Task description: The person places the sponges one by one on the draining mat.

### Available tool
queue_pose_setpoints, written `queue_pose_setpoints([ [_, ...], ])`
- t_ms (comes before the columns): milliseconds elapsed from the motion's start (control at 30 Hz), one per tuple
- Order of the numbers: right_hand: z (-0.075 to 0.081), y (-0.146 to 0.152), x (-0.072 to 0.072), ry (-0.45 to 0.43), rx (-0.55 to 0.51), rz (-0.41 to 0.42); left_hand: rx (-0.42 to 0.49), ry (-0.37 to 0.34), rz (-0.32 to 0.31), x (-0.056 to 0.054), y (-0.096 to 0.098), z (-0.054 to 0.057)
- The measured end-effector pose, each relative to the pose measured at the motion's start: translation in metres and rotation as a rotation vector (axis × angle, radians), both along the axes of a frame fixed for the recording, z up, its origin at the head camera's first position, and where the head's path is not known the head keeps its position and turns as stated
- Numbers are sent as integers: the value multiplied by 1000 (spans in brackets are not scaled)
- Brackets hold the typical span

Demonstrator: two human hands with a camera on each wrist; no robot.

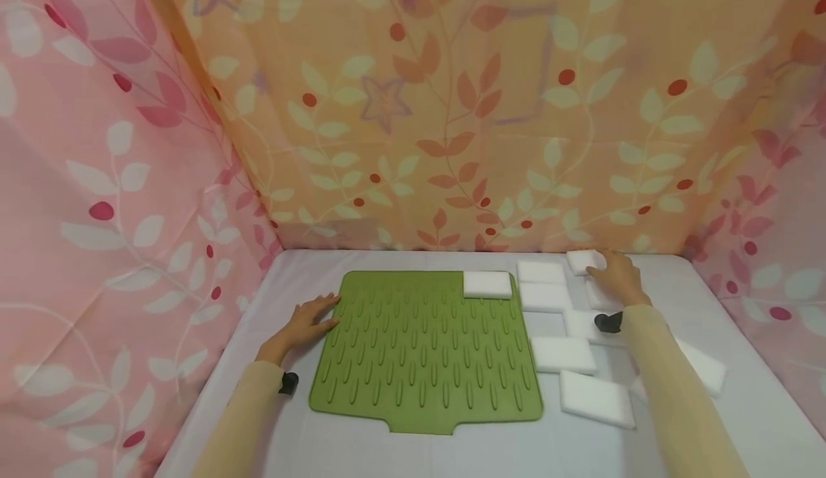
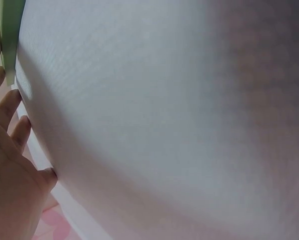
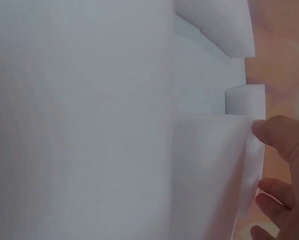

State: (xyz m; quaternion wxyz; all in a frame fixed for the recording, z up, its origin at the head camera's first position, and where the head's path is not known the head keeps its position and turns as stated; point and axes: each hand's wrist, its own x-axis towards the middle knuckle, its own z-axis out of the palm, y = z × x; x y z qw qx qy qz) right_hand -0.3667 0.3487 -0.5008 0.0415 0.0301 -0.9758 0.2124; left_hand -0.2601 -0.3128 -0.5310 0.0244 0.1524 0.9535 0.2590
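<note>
A green mat (image 1: 426, 349) with raised ridges lies flat on the table. My left hand (image 1: 307, 322) rests at its left edge, fingers spread and fingertips on the rim; the left wrist view shows the fingers (image 2: 8, 107) close to the green edge (image 2: 10, 35). One white sponge block (image 1: 487, 284) lies on the mat's far right corner. At the table's back right, my right hand (image 1: 618, 277) grips another white sponge block (image 1: 581, 261) between thumb and fingers. In the right wrist view the thumb (image 3: 277, 132) presses that block's edge, the fingers lower along it.
Several more white sponge blocks lie right of the mat: two at the back (image 1: 540, 271), others nearer, such as the front block (image 1: 596, 398), and one partly under the right forearm (image 1: 702, 367). A patterned curtain (image 1: 419, 105) hangs behind the table (image 1: 258, 435) and along both sides.
</note>
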Motion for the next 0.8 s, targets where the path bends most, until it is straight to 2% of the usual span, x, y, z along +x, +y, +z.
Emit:
queue_pose_setpoints([
  [200, 6, 3, -2, -16, 17, 26, 2, 13, -3, -1, 1, 2],
  [400, 3, 8, -2, -61, -18, 23, 4, 14, -8, -3, -1, -1],
  [600, -1, 9, 0, -59, -23, -3, 9, -3, -8, -5, -3, -6],
  [800, 0, 7, 2, -61, -7, -23, 2, -5, -3, -5, -4, -5],
])
